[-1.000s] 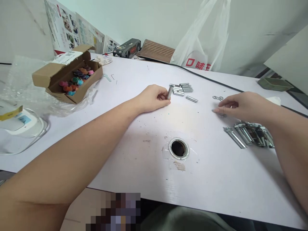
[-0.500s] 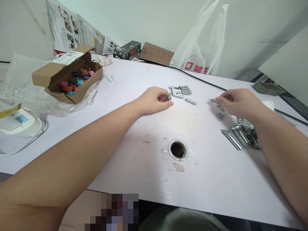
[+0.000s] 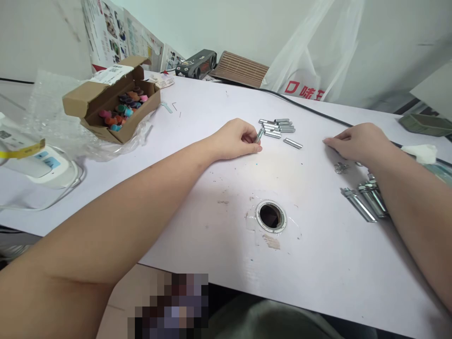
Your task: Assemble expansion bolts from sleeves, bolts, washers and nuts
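My left hand (image 3: 238, 140) is closed around a short metal sleeve (image 3: 260, 135), which stands tilted between thumb and fingers. Just beyond it, several similar metal tubes (image 3: 277, 127) lie in a small pile, and one single tube (image 3: 293, 143) rests apart to the right. On the right side, my right hand (image 3: 356, 143) has its thumb and fingertips pressed together low over the table; what they hold, if anything, is hidden. Beneath that hand lie a small heap of metal rings (image 3: 341, 168) and several expansion bolts (image 3: 360, 205), partly covered by the wrist.
A round hole with a metal rim (image 3: 257, 217) opens in the white table (image 3: 197, 226). At left are a cardboard box (image 3: 141, 115) of coloured caps, bubble wrap (image 3: 52, 113) and a white device (image 3: 52, 169). A black cable (image 3: 310, 110) and plastic bag (image 3: 300, 70) lie behind.
The view has shifted, so everything sits further right. My right hand has moved slightly left over the loose washers, and now hides them. My left hand keeps hold of the sleeve.
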`<state>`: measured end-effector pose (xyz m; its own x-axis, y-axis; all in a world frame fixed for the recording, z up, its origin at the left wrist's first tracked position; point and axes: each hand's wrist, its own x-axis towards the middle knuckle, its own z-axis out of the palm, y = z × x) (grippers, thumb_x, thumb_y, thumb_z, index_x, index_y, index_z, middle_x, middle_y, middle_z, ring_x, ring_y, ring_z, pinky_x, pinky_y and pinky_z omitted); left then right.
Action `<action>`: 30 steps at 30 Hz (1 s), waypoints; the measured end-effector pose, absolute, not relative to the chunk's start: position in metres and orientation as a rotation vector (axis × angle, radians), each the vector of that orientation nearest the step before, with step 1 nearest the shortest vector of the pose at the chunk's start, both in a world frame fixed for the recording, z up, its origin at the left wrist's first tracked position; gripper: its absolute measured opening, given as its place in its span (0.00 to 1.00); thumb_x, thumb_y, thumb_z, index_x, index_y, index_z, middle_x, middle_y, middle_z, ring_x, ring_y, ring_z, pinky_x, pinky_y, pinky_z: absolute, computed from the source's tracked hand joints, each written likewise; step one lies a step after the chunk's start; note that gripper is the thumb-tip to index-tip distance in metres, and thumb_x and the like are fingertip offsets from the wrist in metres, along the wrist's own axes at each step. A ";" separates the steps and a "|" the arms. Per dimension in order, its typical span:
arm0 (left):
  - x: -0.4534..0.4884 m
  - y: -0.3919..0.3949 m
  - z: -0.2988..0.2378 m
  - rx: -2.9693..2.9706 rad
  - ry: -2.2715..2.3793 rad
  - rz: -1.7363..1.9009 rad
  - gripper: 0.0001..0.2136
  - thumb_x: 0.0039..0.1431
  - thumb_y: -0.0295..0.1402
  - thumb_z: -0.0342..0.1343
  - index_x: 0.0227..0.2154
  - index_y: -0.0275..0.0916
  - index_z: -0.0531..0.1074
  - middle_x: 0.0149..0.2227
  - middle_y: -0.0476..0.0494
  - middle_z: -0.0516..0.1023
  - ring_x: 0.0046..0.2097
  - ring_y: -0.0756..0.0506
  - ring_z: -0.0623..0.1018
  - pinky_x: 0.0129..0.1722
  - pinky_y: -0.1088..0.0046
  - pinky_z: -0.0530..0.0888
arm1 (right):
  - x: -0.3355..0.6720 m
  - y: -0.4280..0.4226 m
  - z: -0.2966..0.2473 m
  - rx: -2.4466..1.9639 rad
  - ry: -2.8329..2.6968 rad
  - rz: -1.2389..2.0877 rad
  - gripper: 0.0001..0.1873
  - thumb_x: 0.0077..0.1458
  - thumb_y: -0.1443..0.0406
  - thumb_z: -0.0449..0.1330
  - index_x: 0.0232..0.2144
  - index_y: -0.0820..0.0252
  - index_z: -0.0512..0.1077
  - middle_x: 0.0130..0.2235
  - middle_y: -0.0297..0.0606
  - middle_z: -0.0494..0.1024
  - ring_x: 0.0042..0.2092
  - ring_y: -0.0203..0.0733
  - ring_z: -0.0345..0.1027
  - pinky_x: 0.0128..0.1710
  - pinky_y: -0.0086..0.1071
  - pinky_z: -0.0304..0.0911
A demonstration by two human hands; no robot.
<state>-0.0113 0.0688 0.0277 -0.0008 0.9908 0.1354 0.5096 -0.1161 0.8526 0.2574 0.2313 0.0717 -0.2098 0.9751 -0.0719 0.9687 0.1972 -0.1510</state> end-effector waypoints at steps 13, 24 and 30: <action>-0.006 0.067 0.029 1.762 1.643 1.018 0.06 0.61 0.27 0.66 0.29 0.36 0.76 0.30 0.47 0.75 0.33 0.49 0.71 0.38 0.66 0.68 | 0.201 0.144 0.118 -1.531 -2.482 0.373 0.11 0.69 0.58 0.65 0.39 0.57 0.83 0.19 0.31 0.62 0.22 0.34 0.53 0.26 0.38 0.55; -0.007 0.070 0.024 1.884 1.669 1.009 0.07 0.61 0.26 0.64 0.29 0.36 0.74 0.27 0.51 0.72 0.31 0.51 0.68 0.36 0.67 0.64 | 0.163 0.130 0.093 -1.160 -2.230 1.020 0.12 0.70 0.62 0.67 0.34 0.62 0.82 0.25 0.33 0.72 0.18 0.25 0.46 0.15 0.32 0.38; -0.006 0.070 0.026 1.881 1.642 1.017 0.05 0.58 0.27 0.64 0.28 0.36 0.75 0.27 0.50 0.74 0.32 0.50 0.71 0.38 0.67 0.67 | 0.164 0.127 0.098 -1.153 -2.256 0.899 0.12 0.69 0.63 0.67 0.33 0.62 0.82 0.23 0.31 0.68 0.19 0.26 0.46 0.16 0.31 0.39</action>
<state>-0.0057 0.0700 0.0262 0.0240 0.9709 0.2383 0.6457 -0.1970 0.7377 0.1639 0.1271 0.0982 -0.5493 0.8302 0.0954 0.5371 0.4382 -0.7208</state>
